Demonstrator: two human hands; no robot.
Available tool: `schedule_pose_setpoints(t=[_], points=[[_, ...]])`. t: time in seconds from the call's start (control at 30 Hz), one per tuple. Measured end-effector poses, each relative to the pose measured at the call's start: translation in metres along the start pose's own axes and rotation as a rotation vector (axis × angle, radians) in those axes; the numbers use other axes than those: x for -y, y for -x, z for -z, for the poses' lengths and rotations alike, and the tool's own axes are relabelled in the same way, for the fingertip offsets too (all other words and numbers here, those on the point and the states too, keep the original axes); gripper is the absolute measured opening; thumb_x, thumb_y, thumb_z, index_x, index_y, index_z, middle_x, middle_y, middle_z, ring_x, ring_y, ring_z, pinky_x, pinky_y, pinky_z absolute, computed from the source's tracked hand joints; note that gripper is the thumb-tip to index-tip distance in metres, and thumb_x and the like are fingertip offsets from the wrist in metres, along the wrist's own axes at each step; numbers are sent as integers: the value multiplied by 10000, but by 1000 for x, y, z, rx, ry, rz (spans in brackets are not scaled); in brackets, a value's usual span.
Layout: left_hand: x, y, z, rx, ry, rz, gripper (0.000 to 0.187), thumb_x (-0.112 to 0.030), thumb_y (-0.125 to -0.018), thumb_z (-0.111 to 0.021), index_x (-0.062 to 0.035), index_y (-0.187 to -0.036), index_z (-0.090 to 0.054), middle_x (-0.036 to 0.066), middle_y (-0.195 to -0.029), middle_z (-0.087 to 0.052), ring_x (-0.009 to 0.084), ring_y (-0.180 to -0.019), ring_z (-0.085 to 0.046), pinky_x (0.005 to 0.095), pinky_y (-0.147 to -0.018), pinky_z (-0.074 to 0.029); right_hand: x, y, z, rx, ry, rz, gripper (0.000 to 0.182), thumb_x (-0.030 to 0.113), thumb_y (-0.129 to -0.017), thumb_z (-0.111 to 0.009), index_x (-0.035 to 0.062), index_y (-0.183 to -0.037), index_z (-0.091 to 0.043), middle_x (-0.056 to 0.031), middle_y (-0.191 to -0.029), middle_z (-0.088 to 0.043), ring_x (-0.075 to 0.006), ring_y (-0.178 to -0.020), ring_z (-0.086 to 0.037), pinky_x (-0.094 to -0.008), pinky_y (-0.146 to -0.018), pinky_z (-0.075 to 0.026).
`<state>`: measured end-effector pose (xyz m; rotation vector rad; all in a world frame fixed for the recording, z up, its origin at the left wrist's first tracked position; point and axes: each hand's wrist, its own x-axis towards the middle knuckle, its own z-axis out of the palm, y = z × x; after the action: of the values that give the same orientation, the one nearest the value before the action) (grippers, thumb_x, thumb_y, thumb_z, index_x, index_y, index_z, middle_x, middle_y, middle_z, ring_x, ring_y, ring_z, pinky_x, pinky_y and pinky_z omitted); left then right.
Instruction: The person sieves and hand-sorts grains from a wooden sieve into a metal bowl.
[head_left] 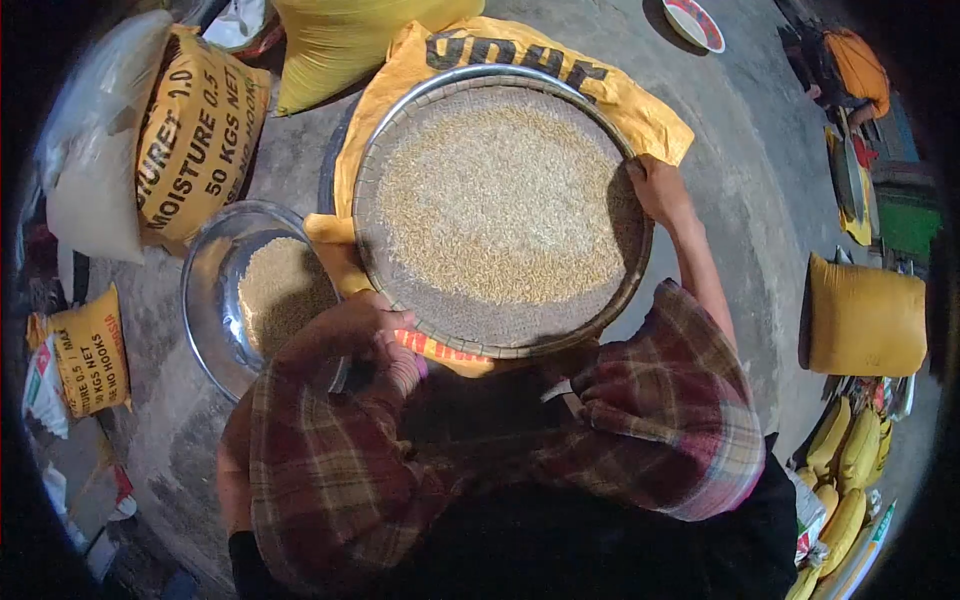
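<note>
A round woven sieve (450, 320) with a bamboo rim is held level in front of me, with pale and golden grains (500, 200) spread over its mesh. My left hand (372, 318) grips the near-left rim, its thumb on top. At the right side of the rim, my right hand (660, 190) is closed round the edge. Below the sieve, a large metal basin (470, 72) shows only its far edge. A yellow printed sack (655, 115) lies spread around and under it. Left of the sieve stands a steel bowl (208, 300) partly filled with grain (285, 290).
Filled yellow sacks (205, 140) stand at the left, and another (365, 45) at the back. To the right are a stuffed sack (865, 315) and several yellow bundles (850, 460). A red-and-white bowl (695, 25) sits on the concrete floor. A person in orange (855, 70) is far right.
</note>
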<state>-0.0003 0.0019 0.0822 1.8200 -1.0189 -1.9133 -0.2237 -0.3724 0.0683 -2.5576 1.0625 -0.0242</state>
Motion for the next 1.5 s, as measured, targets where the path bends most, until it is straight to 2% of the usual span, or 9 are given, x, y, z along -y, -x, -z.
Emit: schedule_pose_setpoints(t=[0.07,0.3,0.47,0.6,0.7,0.9,1.4,1.47,1.5], points=[[-2,-1,1,32,223,275,447,-416,-822,-532,-5,-672,-624,56,-523,-567,165,-455,-544,290,-465,-416,3,0,6,-20,14,54,275,193,-817,-519,-30,-969,-570,-277,-918,-571,-408,-905,-544,-439,-775,-437],[-12,8,-2,-21,205,236,470,-425,-821,-535,-13,-598,-577,33,-504,-536,110,-433,-499,275,-435,-393,10,17,15,-13,-30,-202,268,221,-791,-580,-13,-923,-587,-221,-878,-601,-370,-831,-580,-409,-688,-461],[-28,21,9,-85,80,93,312,-306,-824,-571,-24,-690,-577,23,-603,-561,99,-497,-521,247,-467,-419,27,48,14,-464,-108,-24,140,136,-790,-603,13,-855,-587,-149,-750,-601,-322,-682,-597,-372,-632,-475],[-56,13,37,-97,-76,122,242,-240,-812,-591,-19,-715,-575,28,-632,-565,93,-546,-533,240,-499,-429,44,54,-8,-171,-470,160,113,93,-770,-607,21,-857,-594,-133,-800,-598,-278,-721,-591,-342,-669,-471],[-72,-5,53,-164,-256,40,167,-196,-770,-635,-36,-757,-591,22,-660,-577,98,-578,-528,247,-539,-435,57,63,-27,-25,-476,371,134,108,-759,-618,40,-874,-602,-117,-826,-598,-281,-787,-563,-359,-723,-451],[-80,-71,37,-331,-383,-477,130,-167,-754,-614,-40,-751,-587,86,-678,-591,164,-642,-593,299,-577,-470,76,67,-30,-62,-236,540,139,146,-750,-632,87,-876,-624,-77,-783,-565,-264,-741,-507,-356,-691,-414],[-117,-95,47,-376,-354,-317,130,-147,-756,-601,-22,-794,-597,127,-728,-606,224,-684,-605,326,-627,-478,63,84,-29,-158,-457,238,120,108,-776,-615,3,-799,-561,-140,-751,-547,-310,-732,-518,-371,-664,-419],[-133,-105,49,-469,-387,-336,117,-128,-773,-577,-20,-814,-602,138,-777,-594,253,-734,-593,345,-681,-467,62,84,-23,-170,-546,135,110,94,-779,-608,1,-803,-555,-140,-747,-542,-300,-705,-518,-358,-642,-421],[-138,-114,49,-468,-392,-339,117,-128,-773,-577,-20,-814,-602,138,-777,-594,253,-734,-593,345,-681,-467,58,84,-24,-189,-511,162,105,86,-799,-607,-3,-819,-555,-92,-725,-523,-184,-655,-507,-288,-601,-416]])
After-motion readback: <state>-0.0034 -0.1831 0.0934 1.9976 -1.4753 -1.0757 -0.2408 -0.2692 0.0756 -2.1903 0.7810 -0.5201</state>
